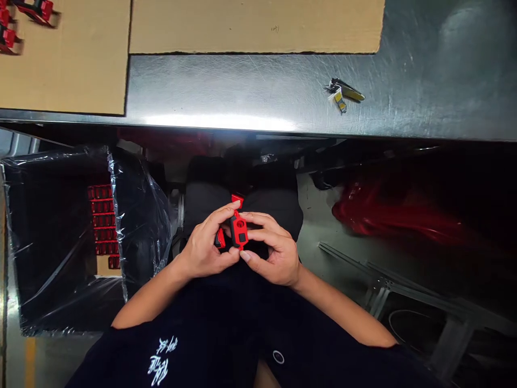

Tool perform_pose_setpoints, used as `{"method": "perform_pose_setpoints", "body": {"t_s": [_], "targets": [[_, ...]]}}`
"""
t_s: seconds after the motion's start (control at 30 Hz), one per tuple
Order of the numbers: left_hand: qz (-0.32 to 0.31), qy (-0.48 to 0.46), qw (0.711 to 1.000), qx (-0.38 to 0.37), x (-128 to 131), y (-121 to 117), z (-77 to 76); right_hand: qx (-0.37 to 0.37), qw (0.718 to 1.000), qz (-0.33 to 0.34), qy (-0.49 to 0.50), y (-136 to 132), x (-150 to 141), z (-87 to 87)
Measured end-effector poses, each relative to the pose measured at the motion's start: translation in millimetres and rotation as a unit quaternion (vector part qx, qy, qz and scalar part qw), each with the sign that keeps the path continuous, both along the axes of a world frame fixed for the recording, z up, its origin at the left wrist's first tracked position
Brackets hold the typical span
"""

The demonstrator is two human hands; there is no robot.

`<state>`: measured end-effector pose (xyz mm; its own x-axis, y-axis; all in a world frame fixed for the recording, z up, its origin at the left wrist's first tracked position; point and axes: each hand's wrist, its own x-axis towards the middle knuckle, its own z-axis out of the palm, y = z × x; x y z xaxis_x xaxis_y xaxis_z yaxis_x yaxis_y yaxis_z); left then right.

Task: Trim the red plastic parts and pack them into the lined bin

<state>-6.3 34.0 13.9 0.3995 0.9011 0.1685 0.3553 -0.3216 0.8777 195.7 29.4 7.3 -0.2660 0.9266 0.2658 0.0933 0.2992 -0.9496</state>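
Note:
Over my lap, my left hand (205,242) and my right hand (277,248) both grip a red and black plastic part (239,230) between them. A round hole and a dark square show on the face turned up to me. Another red piece (237,201) sticks out beyond my left fingertips, and a red and black piece (219,238) shows inside my left palm. Whether these pieces are joined to the part is hidden by my fingers. My right thumb presses at the part's near end, with the fingers along its right side.
A metal table (226,91) runs across the front, bearing cardboard sheets (258,27). More red and black parts (38,11) lie at the far left. A small yellow and black tool (345,94) rests on the metal. Left of me, a plastic-lined box (52,231) holds rows of red parts (104,221).

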Motion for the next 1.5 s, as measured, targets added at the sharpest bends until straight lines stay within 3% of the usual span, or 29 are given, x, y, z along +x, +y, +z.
{"method": "perform_pose_setpoints", "body": {"t_s": [0.3,0.43,0.63,0.83,1.1,1.5], "targets": [[-0.021,-0.057,0.998,-0.03,1.2,-3.1,-9.2,0.063,0.997,-0.018,-0.043,-0.5,-2.8,0.8],[-0.022,-0.06,0.997,-0.035,1.4,-2.0,-8.2,0.047,0.998,-0.01,-0.028,-0.1,-2.5,0.5],[0.008,-0.022,1.0,0.021,1.9,0.4,-6.7,-0.004,1.0,-0.002,-0.022,0.3,0.5,0.8],[0.027,-0.005,1.0,-0.001,3.2,-0.7,-2.9,-0.028,0.999,0.0,-0.023,-0.6,1.9,-0.7],[0.048,0.014,0.999,0.004,4.2,-0.8,0.6,-0.023,0.999,-0.031,-0.021,-1.7,0.7,-1.9],[0.137,0.12,0.983,0.021,9.4,-9.6,10.8,0.011,0.999,-0.032,-0.031,-1.2,-1.4,0.1]]}}
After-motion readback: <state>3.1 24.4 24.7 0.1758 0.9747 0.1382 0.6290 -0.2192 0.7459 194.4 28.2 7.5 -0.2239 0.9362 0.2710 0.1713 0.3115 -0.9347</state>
